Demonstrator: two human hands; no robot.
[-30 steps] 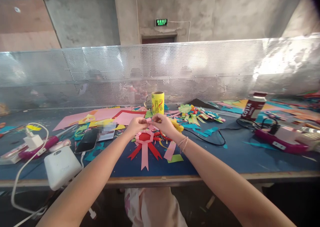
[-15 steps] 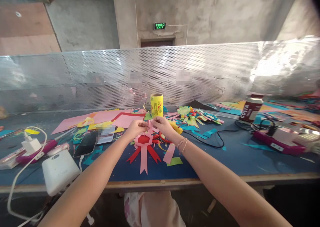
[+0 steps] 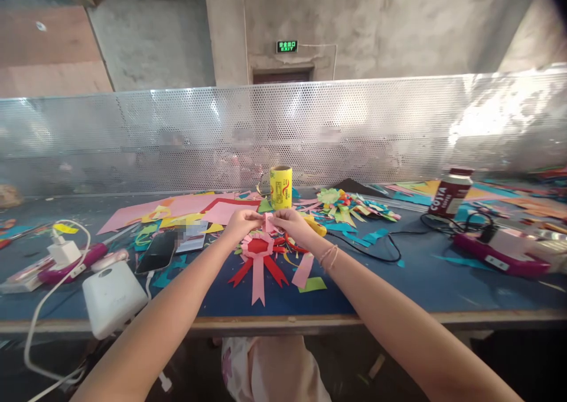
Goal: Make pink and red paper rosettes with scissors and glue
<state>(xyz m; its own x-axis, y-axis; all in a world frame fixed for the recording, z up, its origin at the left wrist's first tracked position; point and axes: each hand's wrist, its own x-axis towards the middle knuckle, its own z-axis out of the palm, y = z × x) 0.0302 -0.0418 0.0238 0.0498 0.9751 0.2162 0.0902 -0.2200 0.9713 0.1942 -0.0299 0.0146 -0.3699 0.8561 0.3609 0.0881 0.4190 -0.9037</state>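
Note:
My left hand (image 3: pixel 244 223) and my right hand (image 3: pixel 290 221) meet over the table, fingertips closed on a small piece of pink paper (image 3: pixel 267 219) between them. Just below the fingers lies a paper rosette (image 3: pixel 257 246), a pink pleated ring round a red centre. One pink tail (image 3: pixel 258 281) and two red tails hang from it toward me, with notched ends. Beside the rosette, a pink strip (image 3: pixel 303 270) and a light green piece (image 3: pixel 313 284) rest on the blue table (image 3: pixel 367 298). A yellow-handled tool (image 3: pixel 315 225), partly hidden, lies behind my right hand.
A yellow cardboard tube (image 3: pixel 280 188) stands behind my hands. Paper scraps surround it, with finished-looking rosettes (image 3: pixel 343 204) to its right. A phone (image 3: pixel 157 252), white power bank (image 3: pixel 114 298) and power strip (image 3: pixel 73 263) lie left. A Costa bottle (image 3: pixel 450 194) and black cable (image 3: pixel 394 245) are right.
The whole view has shifted slightly to the right. Both hands stay together at the pink piece, and the rosette's upper part shows a little more now.

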